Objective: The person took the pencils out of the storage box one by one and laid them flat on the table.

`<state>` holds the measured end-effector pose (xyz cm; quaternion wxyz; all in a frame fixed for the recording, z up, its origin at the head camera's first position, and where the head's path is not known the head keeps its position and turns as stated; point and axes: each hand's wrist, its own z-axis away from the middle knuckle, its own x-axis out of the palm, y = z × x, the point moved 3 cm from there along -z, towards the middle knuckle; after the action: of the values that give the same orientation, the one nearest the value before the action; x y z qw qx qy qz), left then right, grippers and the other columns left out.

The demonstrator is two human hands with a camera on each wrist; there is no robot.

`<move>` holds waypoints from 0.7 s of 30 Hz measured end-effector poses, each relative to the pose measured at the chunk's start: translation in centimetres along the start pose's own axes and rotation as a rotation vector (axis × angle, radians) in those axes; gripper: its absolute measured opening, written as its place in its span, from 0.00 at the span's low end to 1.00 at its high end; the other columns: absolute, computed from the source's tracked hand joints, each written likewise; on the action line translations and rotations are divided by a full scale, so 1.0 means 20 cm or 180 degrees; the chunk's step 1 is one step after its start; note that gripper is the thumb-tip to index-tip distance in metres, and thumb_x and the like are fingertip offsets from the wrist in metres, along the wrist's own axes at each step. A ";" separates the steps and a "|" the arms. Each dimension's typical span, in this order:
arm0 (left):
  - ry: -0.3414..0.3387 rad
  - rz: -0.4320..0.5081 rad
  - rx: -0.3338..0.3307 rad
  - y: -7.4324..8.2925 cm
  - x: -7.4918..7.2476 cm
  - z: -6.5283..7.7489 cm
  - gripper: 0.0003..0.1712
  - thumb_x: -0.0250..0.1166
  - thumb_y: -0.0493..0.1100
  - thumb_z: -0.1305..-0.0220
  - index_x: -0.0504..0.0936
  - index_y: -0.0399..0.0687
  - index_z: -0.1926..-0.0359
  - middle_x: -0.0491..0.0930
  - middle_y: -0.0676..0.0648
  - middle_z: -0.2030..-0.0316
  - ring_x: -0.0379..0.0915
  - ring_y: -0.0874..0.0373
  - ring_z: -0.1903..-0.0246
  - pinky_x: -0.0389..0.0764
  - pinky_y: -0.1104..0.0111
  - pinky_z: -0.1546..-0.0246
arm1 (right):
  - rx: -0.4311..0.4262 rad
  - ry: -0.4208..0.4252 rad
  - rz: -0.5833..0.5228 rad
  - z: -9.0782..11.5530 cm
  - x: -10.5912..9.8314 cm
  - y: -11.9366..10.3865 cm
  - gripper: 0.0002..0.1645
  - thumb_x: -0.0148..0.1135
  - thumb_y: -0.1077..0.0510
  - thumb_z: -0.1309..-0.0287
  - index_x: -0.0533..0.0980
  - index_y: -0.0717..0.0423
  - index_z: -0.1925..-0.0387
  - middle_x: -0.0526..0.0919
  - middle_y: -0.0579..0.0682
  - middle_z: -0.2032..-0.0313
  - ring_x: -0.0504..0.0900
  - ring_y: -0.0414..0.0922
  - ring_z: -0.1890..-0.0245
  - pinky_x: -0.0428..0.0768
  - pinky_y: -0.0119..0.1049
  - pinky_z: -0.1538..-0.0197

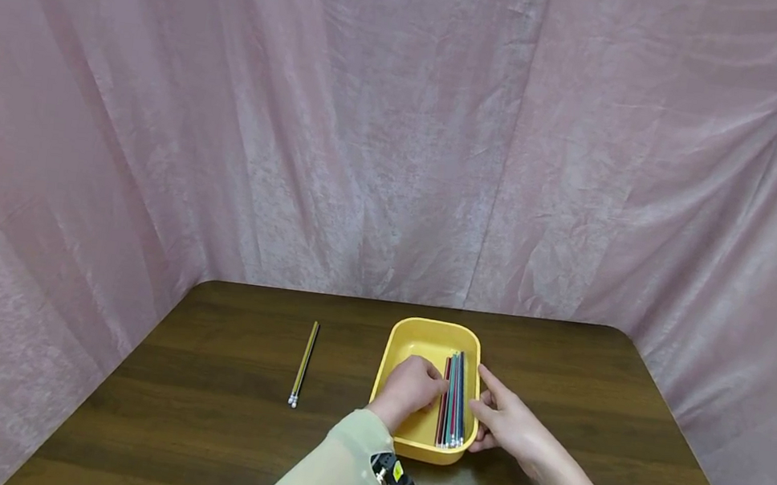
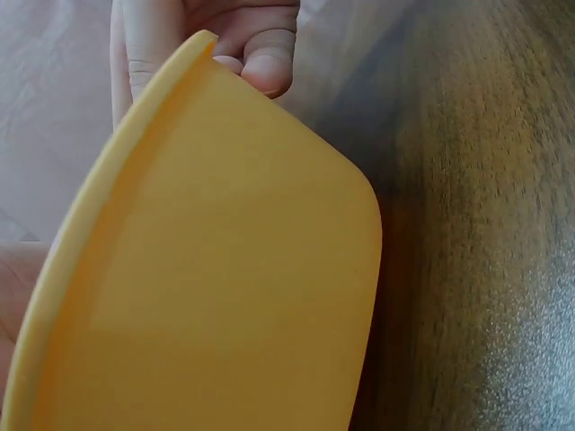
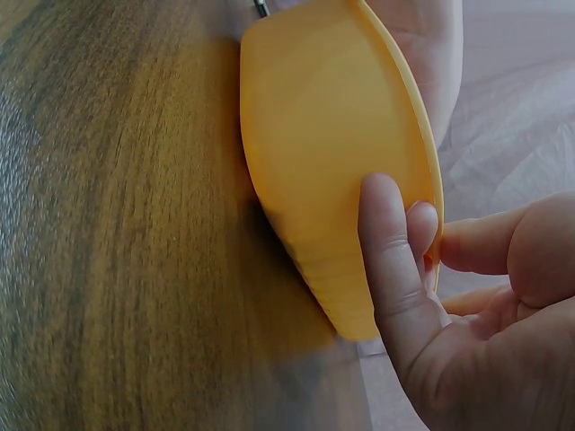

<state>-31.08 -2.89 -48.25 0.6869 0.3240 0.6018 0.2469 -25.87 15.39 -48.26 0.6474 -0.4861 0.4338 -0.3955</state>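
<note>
A yellow plastic tray [image 1: 414, 453] with raised sides stands on the table. Several pencils [image 1: 452, 400], dark red, green and dark blue among them, lie lengthwise along its right side, with light ends toward me. My left hand [image 1: 411, 383] reaches inside with bent fingers; its fingertips overlap the leftmost dark red pencil [image 1: 440, 423], and I cannot tell whether they pinch it. My right hand [image 1: 518, 432] grips the tray's right side. In the right wrist view, fingers [image 3: 384, 211] lie against the yellow outer wall [image 3: 314, 117], others reaching the rim.
Two more pencils [image 1: 304, 363], one yellow and one dark, lie side by side on the brown wooden table [image 1: 218, 383], left of the tray. A pink curtain [image 1: 402, 131] hangs behind the far table edge and along both sides.
</note>
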 end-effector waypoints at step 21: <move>-0.0102 -0.0157 -0.0205 -0.10 0.08 -0.14 0.23 0.77 0.50 0.32 0.83 0.50 0.82 0.76 0.53 0.88 0.73 0.59 0.86 0.71 0.67 0.82 | 0.0027 0.0024 0.0045 0.00 0.01 -0.01 0.45 0.54 0.67 0.17 0.44 0.63 0.12 0.72 0.62 0.54 0.78 0.50 0.70 0.91 0.47 0.64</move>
<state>-33.72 -2.60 -51.06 0.7124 0.2907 0.5903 0.2439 -25.79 15.14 -48.08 0.6506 -0.4787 0.4380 -0.3946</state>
